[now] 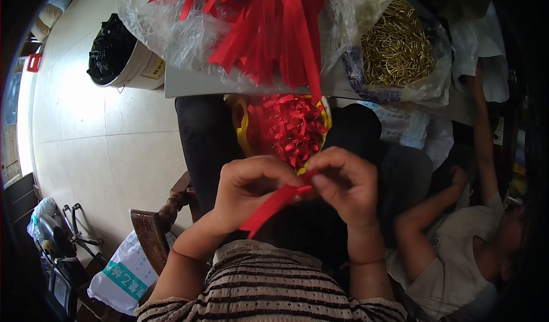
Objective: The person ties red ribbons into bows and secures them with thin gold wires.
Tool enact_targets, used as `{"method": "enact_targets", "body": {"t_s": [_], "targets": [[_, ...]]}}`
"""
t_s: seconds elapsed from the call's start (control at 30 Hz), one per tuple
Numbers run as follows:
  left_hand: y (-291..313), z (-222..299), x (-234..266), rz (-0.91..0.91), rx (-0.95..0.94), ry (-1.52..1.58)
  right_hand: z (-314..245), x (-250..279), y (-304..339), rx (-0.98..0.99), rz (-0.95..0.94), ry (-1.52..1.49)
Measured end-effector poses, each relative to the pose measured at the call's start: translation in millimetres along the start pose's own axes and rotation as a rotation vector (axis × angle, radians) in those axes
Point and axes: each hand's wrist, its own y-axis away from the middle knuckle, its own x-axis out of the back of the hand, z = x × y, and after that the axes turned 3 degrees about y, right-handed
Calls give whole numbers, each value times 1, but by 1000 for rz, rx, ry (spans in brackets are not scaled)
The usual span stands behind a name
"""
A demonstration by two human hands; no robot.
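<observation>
Both my hands meet over my lap around one red ribbon (269, 212). My left hand (251, 186) pinches it between thumb and forefinger, and a loose tail hangs down toward my shirt. At the ribbon's upper end, my right hand (347, 186) is closed on it, where it looks folded or looped. Just beyond my hands, between my knees, a yellow-rimmed bag (244, 129) holds many small red ribbon bows (291, 129). Long uncut-looking red ribbon strips (269, 30) lie on the table and drape over its near edge.
On the table (194, 84), clear plastic (171, 28) lies under the strips; a bag of gold wire-like pieces (396, 48) sits at right. A white bucket (140, 65) with black material stands left. A wooden chair (150, 239) and white sack (123, 276) are lower left. Another person (452, 248) sits close at right.
</observation>
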Motion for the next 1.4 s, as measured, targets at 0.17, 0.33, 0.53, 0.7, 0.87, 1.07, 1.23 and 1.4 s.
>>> {"method": "enact_targets", "body": {"t_s": [0.17, 0.33, 0.53, 0.7, 0.87, 1.07, 1.23, 1.4], "targets": [[0, 0, 4, 35, 135, 235, 1, 9, 9, 349, -14, 307], [-2, 7, 5, -43, -132, -452, -21, 38, -10, 444, 1, 605], [2, 7, -4, -20, -86, -422, -30, 92, -89, 446, 530, 1465], [-1, 7, 3, -19, -116, -429, -50, 101, -93, 536, 513, 1374], [-7, 6, 1, -32, -140, -388, -57, 122, -106, 331, 611, 797], [-10, 10, -6, -18, -57, -395, -38, 122, -122, 448, 399, 1400], [-11, 10, -3, -3, -84, -405, -58, 124, -117, 474, 495, 1148], [-20, 13, -7, -4, -37, -378, -71, 120, -107, 508, 503, 1070]]}}
